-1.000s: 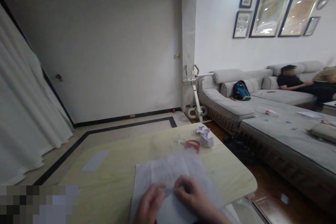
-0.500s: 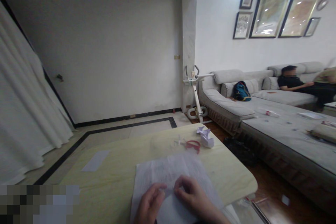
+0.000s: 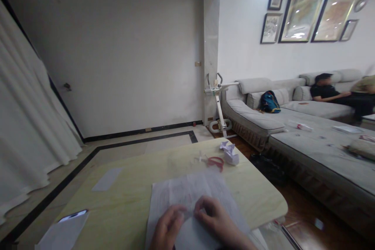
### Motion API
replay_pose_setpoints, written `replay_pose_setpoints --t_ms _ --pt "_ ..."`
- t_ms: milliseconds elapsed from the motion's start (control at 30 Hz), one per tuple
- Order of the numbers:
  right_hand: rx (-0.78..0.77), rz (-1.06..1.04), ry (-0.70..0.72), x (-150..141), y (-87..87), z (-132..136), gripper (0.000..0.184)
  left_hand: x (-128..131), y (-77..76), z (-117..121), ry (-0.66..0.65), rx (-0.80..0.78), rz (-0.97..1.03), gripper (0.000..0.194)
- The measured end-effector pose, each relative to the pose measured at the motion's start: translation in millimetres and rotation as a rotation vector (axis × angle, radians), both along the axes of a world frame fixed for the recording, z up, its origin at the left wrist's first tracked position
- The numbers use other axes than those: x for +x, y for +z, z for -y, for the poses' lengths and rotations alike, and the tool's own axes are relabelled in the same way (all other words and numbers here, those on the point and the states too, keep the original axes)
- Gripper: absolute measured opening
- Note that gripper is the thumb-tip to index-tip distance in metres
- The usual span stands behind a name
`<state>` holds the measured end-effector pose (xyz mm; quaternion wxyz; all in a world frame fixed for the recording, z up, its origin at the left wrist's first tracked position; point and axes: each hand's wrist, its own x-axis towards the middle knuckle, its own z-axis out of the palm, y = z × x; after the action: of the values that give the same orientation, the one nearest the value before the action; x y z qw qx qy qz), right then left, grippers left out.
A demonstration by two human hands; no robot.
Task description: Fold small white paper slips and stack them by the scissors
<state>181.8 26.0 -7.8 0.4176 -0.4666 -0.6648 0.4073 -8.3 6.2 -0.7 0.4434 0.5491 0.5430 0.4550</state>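
My left hand (image 3: 170, 224) and my right hand (image 3: 212, 216) face each other low in the view, fingers curled and pinched at the upper edge of a plain white sheet of paper (image 3: 195, 236). Under them a larger, printed-looking sheet (image 3: 187, 187) lies on the pale yellow table (image 3: 134, 191); its print is too blurred to read. Beyond this sheet rest red-handled scissors (image 3: 216, 162). Beside the scissors, near the far right edge, is folded white paper (image 3: 231, 156). My fingertips are blurred, so the exact grip is hard to see.
A white paper strip (image 3: 107, 179) lies at the table's left. Nearer, a phone (image 3: 73, 216) rests on another white paper (image 3: 63, 234). Right of the table is a grey sofa (image 3: 316, 140) with a backpack (image 3: 269, 102) and a seated person (image 3: 326, 91).
Both hands keep almost the same place and pinch, with hardly any finger movement. The phone and paper at lower left now show where blurred blocks covered them earlier.
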Motion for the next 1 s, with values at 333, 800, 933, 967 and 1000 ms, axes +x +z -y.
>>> replay_pose_setpoints --t_ms 333,800,933,967,1000 --pt "-0.002 0.011 -0.015 -1.4 5.2 1.3 0.012 -1.2 1.4 0.2 -0.001 -0.015 0.004 0.024" --pt "-0.006 -0.003 0.003 0.0 4.5 1.6 0.015 -2.1 -4.1 -2.9 -0.023 -0.04 -0.018 0.03" --pt "-0.012 0.011 -0.011 -0.3 5.1 1.2 0.013 -0.8 -1.8 -1.4 0.006 0.007 -0.022 0.029" --pt "-0.011 0.019 -0.015 -0.4 4.8 1.0 0.013 -0.3 -0.1 -1.6 -0.009 0.012 -0.014 0.031" --pt "-0.01 0.025 -0.014 -0.4 4.4 0.9 0.013 0.1 2.0 -1.9 -0.033 0.016 -0.007 0.032"
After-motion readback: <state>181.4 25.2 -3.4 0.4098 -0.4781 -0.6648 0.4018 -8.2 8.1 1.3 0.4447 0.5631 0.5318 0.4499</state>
